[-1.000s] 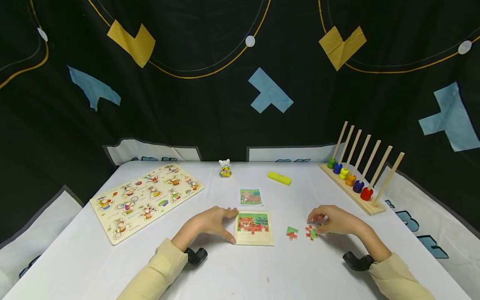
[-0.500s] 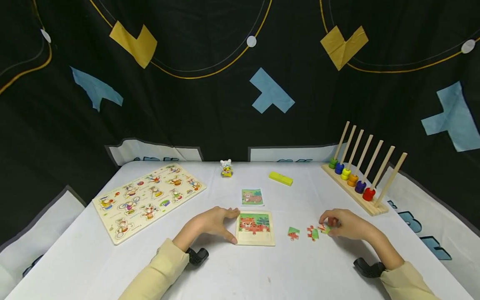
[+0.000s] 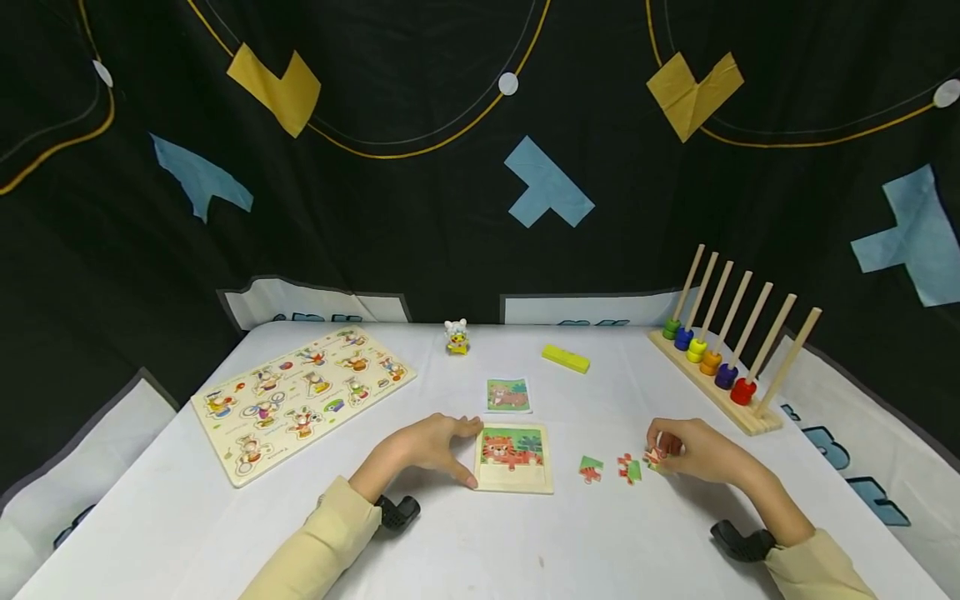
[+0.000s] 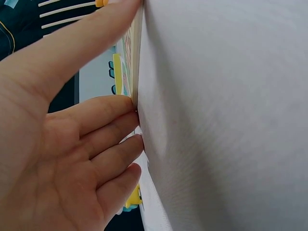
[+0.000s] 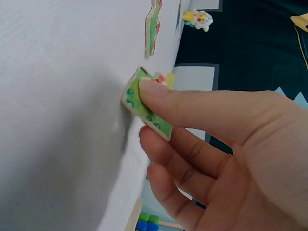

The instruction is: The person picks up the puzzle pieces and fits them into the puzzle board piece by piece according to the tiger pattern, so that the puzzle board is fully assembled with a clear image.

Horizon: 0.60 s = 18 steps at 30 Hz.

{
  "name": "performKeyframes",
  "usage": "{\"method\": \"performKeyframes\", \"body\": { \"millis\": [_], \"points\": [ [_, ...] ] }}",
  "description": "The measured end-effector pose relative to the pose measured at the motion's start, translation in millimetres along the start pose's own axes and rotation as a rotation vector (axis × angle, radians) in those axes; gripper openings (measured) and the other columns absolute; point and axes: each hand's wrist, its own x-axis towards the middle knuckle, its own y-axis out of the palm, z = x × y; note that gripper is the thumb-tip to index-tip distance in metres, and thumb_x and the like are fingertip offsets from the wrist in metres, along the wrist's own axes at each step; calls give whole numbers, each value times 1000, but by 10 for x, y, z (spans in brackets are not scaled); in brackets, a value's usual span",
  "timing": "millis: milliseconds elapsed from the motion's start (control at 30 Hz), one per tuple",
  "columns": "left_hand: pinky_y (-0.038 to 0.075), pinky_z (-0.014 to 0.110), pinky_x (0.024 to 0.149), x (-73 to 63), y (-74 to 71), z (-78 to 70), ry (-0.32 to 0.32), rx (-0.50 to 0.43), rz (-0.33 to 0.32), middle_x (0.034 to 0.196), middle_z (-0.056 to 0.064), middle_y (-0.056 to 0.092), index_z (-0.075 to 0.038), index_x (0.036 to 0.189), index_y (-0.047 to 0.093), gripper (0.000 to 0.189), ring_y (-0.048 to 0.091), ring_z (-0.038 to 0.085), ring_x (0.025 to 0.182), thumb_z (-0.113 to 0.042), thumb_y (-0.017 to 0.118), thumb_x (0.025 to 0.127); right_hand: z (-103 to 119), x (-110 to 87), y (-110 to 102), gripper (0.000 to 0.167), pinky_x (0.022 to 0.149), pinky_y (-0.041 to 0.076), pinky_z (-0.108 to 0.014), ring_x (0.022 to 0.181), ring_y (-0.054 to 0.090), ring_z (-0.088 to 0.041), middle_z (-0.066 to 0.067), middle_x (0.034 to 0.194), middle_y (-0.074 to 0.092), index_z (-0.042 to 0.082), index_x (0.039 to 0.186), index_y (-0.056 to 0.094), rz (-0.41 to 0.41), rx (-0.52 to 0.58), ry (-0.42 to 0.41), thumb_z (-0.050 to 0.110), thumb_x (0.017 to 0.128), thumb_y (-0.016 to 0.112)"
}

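White table (image 3: 450,554) ran under everything. Big picture board (image 3: 288,398) sat far left, peg rack (image 3: 718,395) far right.

Hands were well apart. Left hand (image 3: 435,446) had fingers extended, thumb at the near-left corner of the puzzle tray (image 3: 513,482), fingertips against its left edge. Right hand (image 3: 693,450) was closed in a thumb-and-finger pinch, well right of the tray.

Key relation: tray lay flat between the hands, left hand touching it, so nearer. Roughly square, no real long axis; picture filled the far part, bare strip ran left-right along the near side.

Picture card (image 3: 508,397) was just beyond the tray, yellow bar (image 3: 566,358) farther back, figurine (image 3: 456,337) left of that.

First loose piece (image 3: 591,470) and second loose piece (image 3: 629,469) sat between tray and right hand. Pinched piece (image 5: 134,100) was right of both, tilted; couldn't tell whether it touched cloth.
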Motion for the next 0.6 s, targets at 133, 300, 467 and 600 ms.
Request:
{"method": "performKeyframes", "body": {
  "millis": [133, 300, 467, 600],
  "points": [
    [26, 45, 114, -2, 5, -3, -4, 0, -2, 149, 7, 41, -4, 140, 49, 90, 33, 27, 139, -39, 87, 67, 45, 11, -11, 20, 54, 46, -22, 64, 51, -5, 8, 73, 58, 14, 90, 57, 1, -13, -8, 0, 84, 70],
    [27, 43, 114, -18, 16, 11, -6, -5, -4, 148, 8, 42, -3, 139, 50, 90, 33, 28, 139, -39, 88, 66, 154, 77, -7, 20, 55, 46, -23, 66, 51, -5, 8, 75, 60, 13, 90, 55, -24, -19, -17, 1, 84, 70],
    [26, 44, 114, -15, 16, 19, -7, 4, -7, 148, 6, 42, -4, 140, 50, 90, 33, 28, 139, -41, 87, 66, 269, 204, 97, 18, 57, 48, -23, 69, 54, -6, 7, 80, 62, 11, 102, 61, -36, 5, -64, 3, 87, 68],
    [26, 45, 114, 1, 9, 7, -3, 17, -4, 148, 6, 43, -5, 140, 50, 91, 33, 27, 139, -42, 87, 66, 382, 342, 230, 17, 54, 49, -23, 66, 55, -5, 6, 81, 63, 13, 105, 66, -4, 50, -95, 5, 89, 67]
  ]
}}
